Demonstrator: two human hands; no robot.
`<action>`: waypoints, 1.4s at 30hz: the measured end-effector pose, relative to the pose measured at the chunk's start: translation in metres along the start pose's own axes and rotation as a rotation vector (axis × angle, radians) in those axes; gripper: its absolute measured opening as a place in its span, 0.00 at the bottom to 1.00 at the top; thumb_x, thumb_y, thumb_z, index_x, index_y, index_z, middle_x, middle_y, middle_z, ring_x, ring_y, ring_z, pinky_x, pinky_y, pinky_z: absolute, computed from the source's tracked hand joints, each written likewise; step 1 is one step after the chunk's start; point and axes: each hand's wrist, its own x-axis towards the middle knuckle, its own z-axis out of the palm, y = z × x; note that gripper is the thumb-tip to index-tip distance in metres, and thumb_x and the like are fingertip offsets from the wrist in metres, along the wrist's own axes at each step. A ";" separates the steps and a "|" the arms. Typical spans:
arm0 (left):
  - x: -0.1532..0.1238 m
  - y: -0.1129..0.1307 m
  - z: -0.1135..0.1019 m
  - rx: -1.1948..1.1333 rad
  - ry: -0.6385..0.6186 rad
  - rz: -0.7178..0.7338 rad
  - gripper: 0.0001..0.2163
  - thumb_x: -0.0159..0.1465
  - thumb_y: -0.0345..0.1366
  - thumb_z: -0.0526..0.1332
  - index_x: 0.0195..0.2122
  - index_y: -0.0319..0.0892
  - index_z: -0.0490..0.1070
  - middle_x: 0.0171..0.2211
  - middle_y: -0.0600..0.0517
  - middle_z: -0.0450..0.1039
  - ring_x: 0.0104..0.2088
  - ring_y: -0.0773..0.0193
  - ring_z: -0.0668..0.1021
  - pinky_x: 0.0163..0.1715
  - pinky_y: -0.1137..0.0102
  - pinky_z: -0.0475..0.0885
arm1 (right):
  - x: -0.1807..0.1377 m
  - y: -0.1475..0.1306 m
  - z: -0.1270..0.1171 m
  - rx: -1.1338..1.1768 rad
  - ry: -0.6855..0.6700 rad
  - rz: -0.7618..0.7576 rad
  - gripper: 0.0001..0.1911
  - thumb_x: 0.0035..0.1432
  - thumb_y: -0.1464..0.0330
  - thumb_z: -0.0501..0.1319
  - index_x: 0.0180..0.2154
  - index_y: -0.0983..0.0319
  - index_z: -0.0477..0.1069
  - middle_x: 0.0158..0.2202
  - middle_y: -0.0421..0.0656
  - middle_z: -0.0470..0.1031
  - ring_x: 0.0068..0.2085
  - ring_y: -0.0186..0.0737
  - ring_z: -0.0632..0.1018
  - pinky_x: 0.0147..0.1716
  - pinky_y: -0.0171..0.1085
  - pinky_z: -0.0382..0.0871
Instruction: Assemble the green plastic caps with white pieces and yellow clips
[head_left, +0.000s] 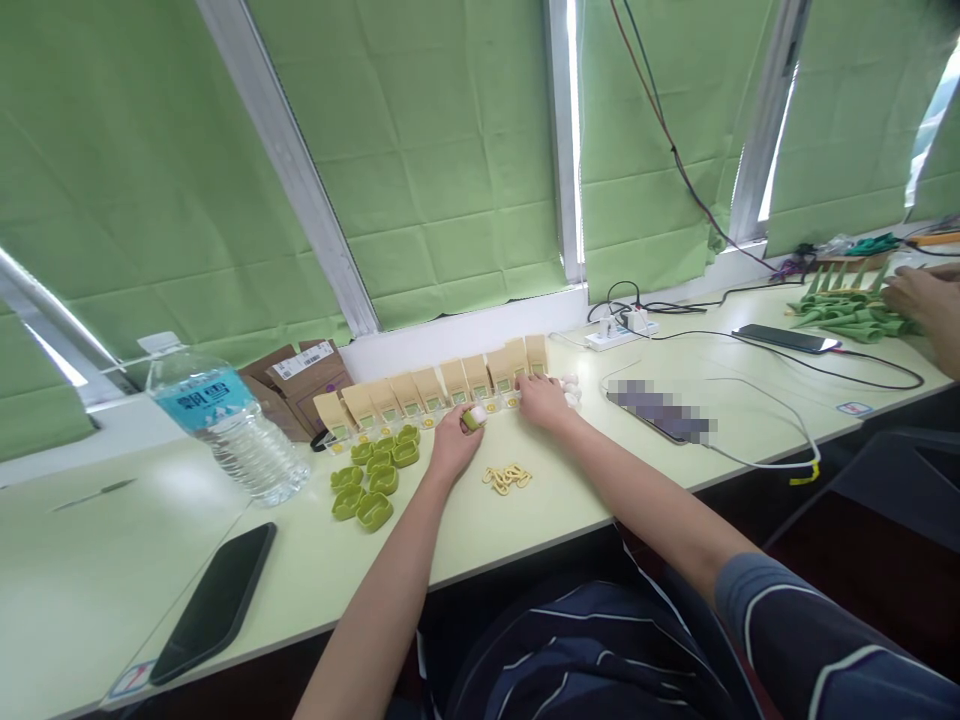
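My left hand (453, 446) is closed around a small green piece (472, 420) with a pale pink-white part at its end. To the right, my right hand (543, 403) reaches to the row of small clear boxes with tan cards (426, 388). Its fingers are bent together at the row's right part, and what they hold, if anything, is hidden. Several white rounded pieces (572, 391) lie just beyond that hand. Left of my left hand sit several green hollow pieces (382, 478). Between my forearms lies a small pile of pale yellow rings (508, 478).
A water bottle (225, 425) and a black phone (217, 600) stand and lie at left, with a cardboard box (300, 385) behind. On the right are another phone (652, 410), a power strip (621, 333), cables, and a person's hand (926, 300) by green cloth-like pieces (847, 300).
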 end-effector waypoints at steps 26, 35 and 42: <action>0.001 0.000 0.000 -0.013 -0.002 -0.026 0.21 0.54 0.32 0.64 0.50 0.41 0.74 0.31 0.51 0.73 0.32 0.63 0.73 0.39 0.68 0.69 | 0.002 -0.001 -0.003 -0.034 0.056 0.034 0.28 0.60 0.78 0.52 0.62 0.60 0.59 0.49 0.54 0.76 0.52 0.53 0.73 0.51 0.45 0.60; 0.002 -0.001 0.001 -0.015 0.001 -0.021 0.21 0.54 0.32 0.64 0.51 0.41 0.74 0.31 0.51 0.73 0.32 0.64 0.73 0.38 0.68 0.69 | 0.005 0.000 -0.004 0.017 0.086 -0.004 0.26 0.63 0.77 0.51 0.62 0.59 0.60 0.49 0.52 0.76 0.51 0.51 0.74 0.50 0.42 0.62; 0.001 -0.002 0.001 -0.020 -0.002 -0.019 0.21 0.54 0.34 0.64 0.51 0.41 0.74 0.31 0.52 0.72 0.31 0.64 0.72 0.38 0.68 0.69 | 0.008 0.000 -0.004 0.065 0.134 -0.030 0.27 0.63 0.78 0.51 0.62 0.60 0.60 0.49 0.52 0.75 0.49 0.50 0.74 0.49 0.41 0.63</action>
